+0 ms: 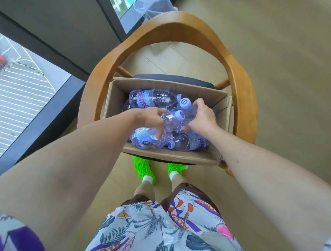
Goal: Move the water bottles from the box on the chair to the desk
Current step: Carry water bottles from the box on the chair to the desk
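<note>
Right, a wooden chair (237, 86) carries an open cardboard box (171, 155) heaped with water bottles (152, 99). Both arms reach in: left hand (151, 121) and right hand (204, 117) each grasp an upper bottle.

The box (165, 153) is open on top above the hands (151, 119) — free passage upward. Its cardboard walls close in on every side, and the chair's curved wooden backrest (183, 32) arches beyond them — bottles (152, 100) crowd underneath.
</note>
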`<control>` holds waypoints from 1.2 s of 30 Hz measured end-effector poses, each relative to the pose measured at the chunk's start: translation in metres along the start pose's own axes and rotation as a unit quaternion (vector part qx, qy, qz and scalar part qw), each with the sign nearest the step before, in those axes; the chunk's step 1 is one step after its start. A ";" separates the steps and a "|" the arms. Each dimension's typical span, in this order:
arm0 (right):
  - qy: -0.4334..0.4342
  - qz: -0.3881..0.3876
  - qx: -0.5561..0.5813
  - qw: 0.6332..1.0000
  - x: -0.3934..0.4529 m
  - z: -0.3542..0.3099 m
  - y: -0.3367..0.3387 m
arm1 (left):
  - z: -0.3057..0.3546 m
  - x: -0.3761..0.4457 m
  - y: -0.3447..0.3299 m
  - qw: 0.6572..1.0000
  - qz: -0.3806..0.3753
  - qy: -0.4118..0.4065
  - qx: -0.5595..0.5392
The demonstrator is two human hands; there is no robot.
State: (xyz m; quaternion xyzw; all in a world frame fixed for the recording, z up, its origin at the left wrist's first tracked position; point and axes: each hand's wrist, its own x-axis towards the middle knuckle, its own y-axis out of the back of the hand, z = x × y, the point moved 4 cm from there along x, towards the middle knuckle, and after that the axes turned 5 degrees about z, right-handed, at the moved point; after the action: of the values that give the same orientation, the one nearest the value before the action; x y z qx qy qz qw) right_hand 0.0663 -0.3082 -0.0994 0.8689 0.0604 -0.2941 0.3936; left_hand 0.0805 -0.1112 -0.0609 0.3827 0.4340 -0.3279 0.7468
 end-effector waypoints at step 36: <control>0.361 -0.521 0.051 0.772 -0.533 -0.281 -0.240 | -0.431 -0.555 -0.257 0.364 0.636 0.035 -0.679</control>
State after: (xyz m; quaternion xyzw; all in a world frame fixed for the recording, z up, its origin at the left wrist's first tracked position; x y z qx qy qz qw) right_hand -0.3208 0.1256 0.1875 0.7653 0.6264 -0.1217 0.0839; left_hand -0.5287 0.2183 0.2217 -0.0806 0.1635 0.6640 0.7252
